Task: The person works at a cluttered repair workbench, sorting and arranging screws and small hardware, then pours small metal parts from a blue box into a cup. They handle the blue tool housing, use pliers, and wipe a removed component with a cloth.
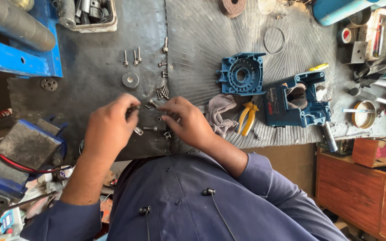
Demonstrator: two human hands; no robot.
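Note:
My left hand (108,129) and my right hand (187,122) hover close together over the near edge of a dark metal bench top (90,89). Their fingertips pinch a small dark part between them, too small to make out. Loose screws and bolts (162,92) lie just beyond the fingers, with more bolts (132,57) and a round washer (130,80) farther back. A small clear piece (138,130) lies by my left thumb.
A blue round housing (242,73) and a blue power-tool body (295,100) lie to the right, with yellow-handled pliers (248,117) and a grey rag (222,114). A blue vise (18,42) stands at far left. A wire ring (274,40) lies at the back. Wooden drawers (362,187) stand at lower right.

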